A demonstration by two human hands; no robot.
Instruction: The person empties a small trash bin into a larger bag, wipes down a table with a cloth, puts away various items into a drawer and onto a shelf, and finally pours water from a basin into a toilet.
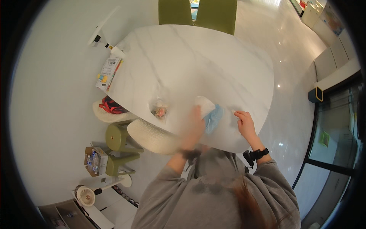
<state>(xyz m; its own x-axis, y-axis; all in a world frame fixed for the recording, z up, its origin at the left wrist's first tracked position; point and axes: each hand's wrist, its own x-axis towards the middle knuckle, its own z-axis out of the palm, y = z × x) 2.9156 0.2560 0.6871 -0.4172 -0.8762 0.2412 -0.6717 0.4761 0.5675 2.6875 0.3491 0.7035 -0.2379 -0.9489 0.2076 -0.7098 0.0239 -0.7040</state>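
A hazy patch blurs my left hand [197,123], whose fingers close at the left edge of a white rounded piece [206,106]. Against that piece, on its right, hangs a crumpled, thin blue sheet [214,119]; whether it is plastic or cloth I cannot make out. Farther right, over the table's near edge, my right hand [246,125] pinches a small white bit [233,111] between thumb and fingertips. To the left of my left hand, a clear plastic bag [158,109] with pinkish and red contents lies on the white marbled table [228,68].
Papers or magazines [109,72] lie at the table's left edge. A cream chair [152,137] is tucked at the near left, another holds a red and dark bag [111,105]. Green chairs [215,15] stand at the far side. Green stools [116,135], a box of bottles [100,160] and a fan [85,195] occupy the lower left.
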